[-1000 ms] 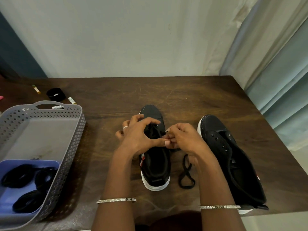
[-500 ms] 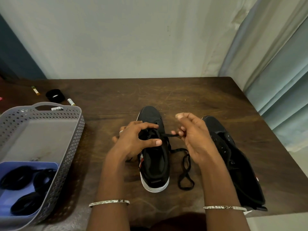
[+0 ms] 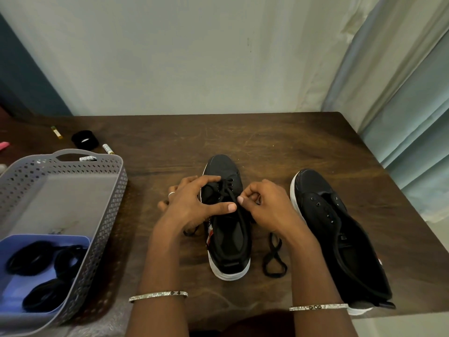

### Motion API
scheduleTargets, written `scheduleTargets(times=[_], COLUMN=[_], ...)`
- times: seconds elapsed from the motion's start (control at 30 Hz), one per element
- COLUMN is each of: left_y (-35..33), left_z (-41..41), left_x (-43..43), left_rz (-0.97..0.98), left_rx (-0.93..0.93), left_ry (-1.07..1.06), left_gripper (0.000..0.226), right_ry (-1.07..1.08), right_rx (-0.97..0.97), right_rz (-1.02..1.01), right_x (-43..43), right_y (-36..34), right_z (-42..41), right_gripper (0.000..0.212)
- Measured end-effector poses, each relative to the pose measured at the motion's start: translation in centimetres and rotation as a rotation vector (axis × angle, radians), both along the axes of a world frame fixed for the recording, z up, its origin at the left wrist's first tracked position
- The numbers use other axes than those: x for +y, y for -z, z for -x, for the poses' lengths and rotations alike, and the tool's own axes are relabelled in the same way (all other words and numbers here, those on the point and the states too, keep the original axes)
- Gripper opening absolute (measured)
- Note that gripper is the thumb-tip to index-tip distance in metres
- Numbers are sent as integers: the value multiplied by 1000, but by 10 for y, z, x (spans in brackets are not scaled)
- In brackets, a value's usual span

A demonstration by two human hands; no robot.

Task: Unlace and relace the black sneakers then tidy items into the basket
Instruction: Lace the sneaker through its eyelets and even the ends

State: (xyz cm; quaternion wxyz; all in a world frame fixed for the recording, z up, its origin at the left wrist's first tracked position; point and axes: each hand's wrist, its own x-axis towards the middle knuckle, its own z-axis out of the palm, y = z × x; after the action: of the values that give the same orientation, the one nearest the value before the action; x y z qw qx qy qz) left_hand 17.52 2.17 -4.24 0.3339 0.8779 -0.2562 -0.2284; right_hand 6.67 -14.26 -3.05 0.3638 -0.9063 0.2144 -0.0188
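Two black sneakers with white soles stand on the brown table. The left sneaker [image 3: 226, 229] is partly laced near its toe with a black lace [image 3: 273, 260], whose loose end loops on the table to its right. My left hand [image 3: 194, 205] grips the sneaker's left side, thumb across the tongue. My right hand [image 3: 264, 205] pinches the lace at the sneaker's right eyelets. The right sneaker [image 3: 340, 234] has bare eyelets and no lace. A grey perforated basket [image 3: 104, 215] sits at the left.
Inside the basket a blue tray [image 3: 14, 285] holds black coiled bands. Behind the basket lie a black roll [image 3: 85, 139], small white tubes [image 3: 108, 149] and a yellow stick [image 3: 56, 132]. The table's right edge meets a pale curtain [image 3: 401, 105].
My right hand had pulled the lace out to the right and up; it has come back down to the sneaker's eyelets. My left hand has stayed on the sneaker.
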Motion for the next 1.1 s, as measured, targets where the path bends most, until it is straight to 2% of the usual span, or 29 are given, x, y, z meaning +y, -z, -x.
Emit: scheduleTargets(times=[0.07, 0.17, 0.27, 0.43, 0.5, 0.6, 0.67, 0.77, 0.83, 0.93, 1.1], left_y=[-1, -3, -9, -10, -13, -17, -16, -8, -3, -1, -5], left_z=[1, 3, 6, 9, 11, 12, 11, 4, 0, -1, 1], left_x=[-1, -2, -4, -7, -7, -8, -9, -9, -11, -13, -14], left_rz=[6, -6, 1, 17, 8, 0, 36, 158, 211, 215, 179], left_rx=[3, 21, 3, 8, 26, 7, -13, -37, -36, -78, -144], left_ry=[13, 24, 47, 56, 58, 73, 66, 16, -15, -39, -73], left_gripper=[79, 75, 64, 66, 56, 40, 40, 44, 42, 38, 26], right_ry=[43, 198, 273, 457, 514, 521, 486, 331, 169, 15, 58], right_rx=[-43, -69, -37, -47, -63, -58, -84, -165, -208, -161, -182], right_rz=[-117, -408, -552, -672, -693, -593, -504, -449, -396, -282, -133], right_x=[0, 1, 6, 6, 3, -1, -4, -11, -14, -12, -7], right_y=[-1, -4, -3, 0, 2, 4, 3, 0, -2, -2, 5], right_z=[1, -1, -4, -6, -4, 1, 5, 8, 9, 9, 4], right_gripper=[16, 36, 48, 41, 38, 29, 6, 30, 34, 32, 16])
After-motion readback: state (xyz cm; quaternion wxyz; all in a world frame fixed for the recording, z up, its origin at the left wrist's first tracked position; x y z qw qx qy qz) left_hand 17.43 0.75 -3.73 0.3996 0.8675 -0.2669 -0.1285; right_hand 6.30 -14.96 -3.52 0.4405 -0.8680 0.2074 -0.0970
